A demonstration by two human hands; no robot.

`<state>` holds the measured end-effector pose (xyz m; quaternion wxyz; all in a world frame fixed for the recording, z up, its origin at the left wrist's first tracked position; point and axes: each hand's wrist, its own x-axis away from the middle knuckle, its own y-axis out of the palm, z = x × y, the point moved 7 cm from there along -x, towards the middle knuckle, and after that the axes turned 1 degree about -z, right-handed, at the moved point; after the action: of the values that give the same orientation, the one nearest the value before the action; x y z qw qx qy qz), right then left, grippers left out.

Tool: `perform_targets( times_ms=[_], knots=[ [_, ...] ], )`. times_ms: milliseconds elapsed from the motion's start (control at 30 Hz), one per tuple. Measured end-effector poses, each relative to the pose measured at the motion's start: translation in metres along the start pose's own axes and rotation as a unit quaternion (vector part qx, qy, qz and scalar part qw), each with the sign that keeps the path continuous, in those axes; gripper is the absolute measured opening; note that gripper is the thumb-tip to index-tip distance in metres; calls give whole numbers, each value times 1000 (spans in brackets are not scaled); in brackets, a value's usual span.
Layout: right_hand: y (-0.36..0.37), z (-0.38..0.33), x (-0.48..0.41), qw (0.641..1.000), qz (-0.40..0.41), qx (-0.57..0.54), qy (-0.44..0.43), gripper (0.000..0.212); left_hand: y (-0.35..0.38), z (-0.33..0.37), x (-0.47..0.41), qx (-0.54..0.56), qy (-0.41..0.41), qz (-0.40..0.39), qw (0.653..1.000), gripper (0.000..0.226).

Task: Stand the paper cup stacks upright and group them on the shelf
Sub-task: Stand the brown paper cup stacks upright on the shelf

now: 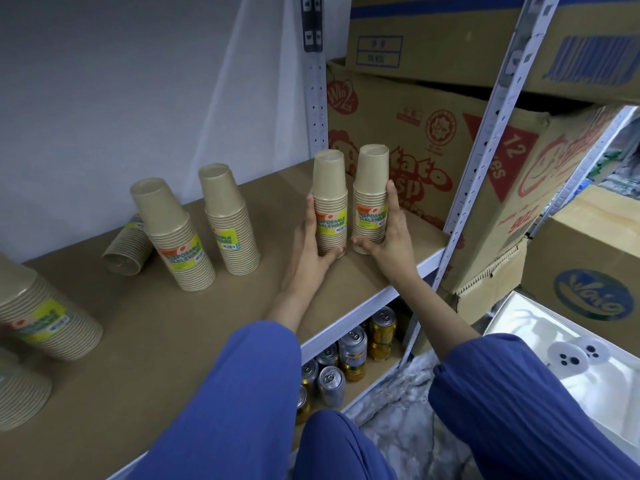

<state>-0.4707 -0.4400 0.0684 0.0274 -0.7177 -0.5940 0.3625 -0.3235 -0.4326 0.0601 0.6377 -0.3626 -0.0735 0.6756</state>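
The left hand (pixel 311 244) and right hand (pixel 391 233) are wrapping their fingers around one upright stack (pixel 329 188) and its neighbour (pixel 371 181), pairing them on the shelf (pixel 173 323). Two middle stacks (pixel 180 244) are standing apart, a fallen stack (pixel 126 247) is lying behind them, and the left-edge stacks (pixel 41 317) are waiting to be grouped.

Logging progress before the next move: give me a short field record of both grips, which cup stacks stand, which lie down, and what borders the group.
left grip: left hand holds left held stack, upright on shelf
right grip: right hand holds right held stack, upright, close beside the other
standing free: near mid-shelf stack, far mid-shelf stack
lying down: fallen stack, on its side behind the near one
unclear: upper edge stack, lower edge stack, partly cut off
right border: cardboard box
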Motion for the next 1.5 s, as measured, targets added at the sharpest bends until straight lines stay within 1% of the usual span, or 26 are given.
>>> perform_targets(
  times_ms=[200, 367, 433, 467, 533, 600, 667, 733, 833, 967, 1100, 1233, 1367, 1500],
  knots=[
    [0, -2, 5, 999, 18, 35, 14, 94, 0, 3, 1, -9, -16, -7, 1000, 104],
    [1, -2, 14, 998, 0, 47, 46, 113, 3, -4, 13, 2, -79, -62, 995, 113],
    [-1, -1, 21, 996, 17, 25, 85, 115, 1, -9, 23, -16, -111, -76, 991, 107],
    [-1, 0, 27, 994, 27, 17, 108, 112, -2, -12, 31, -34, -120, -80, 989, 100],
    [-2, -4, 43, 990, 50, 20, 133, 96, -10, -16, 49, -75, -118, -89, 986, 80],
    [-2, -15, 60, 989, 73, 30, 127, 77, -24, -18, 69, -103, -109, -93, 984, 60],
    [2, -31, 76, 990, 78, 34, 113, 61, -43, -23, 90, -120, -115, -86, 982, 48],
    [14, -49, 88, 993, 61, 29, 92, 49, -66, -29, 108, -143, -124, -70, 979, 43],
    [42, -78, 99, 997, 2, 2, 77, 35, -100, -40, 131, -175, -151, -44, 972, 41],
    [88, -120, 108, 996, -69, -20, 53, 26, -143, -58, 155, -224, -198, -16, 954, 42],
    [135, -159, 111, 989, -135, -53, 26, 27, -173, -72, 171, -277, -227, -4, 934, 45],
    [177, -182, 110, 980, -180, -85, 33, 40, -181, -77, 177, -314, -229, -7, 921, 51],
    [211, -196, 98, 976, -193, -92, 31, 55, -179, -78, 178, -320, -233, -6, 918, 53],
    [238, -201, 77, 975, -194, -96, 45, 65, -179, -79, 179, -327, -234, -3, 915, 52]
  ],
)
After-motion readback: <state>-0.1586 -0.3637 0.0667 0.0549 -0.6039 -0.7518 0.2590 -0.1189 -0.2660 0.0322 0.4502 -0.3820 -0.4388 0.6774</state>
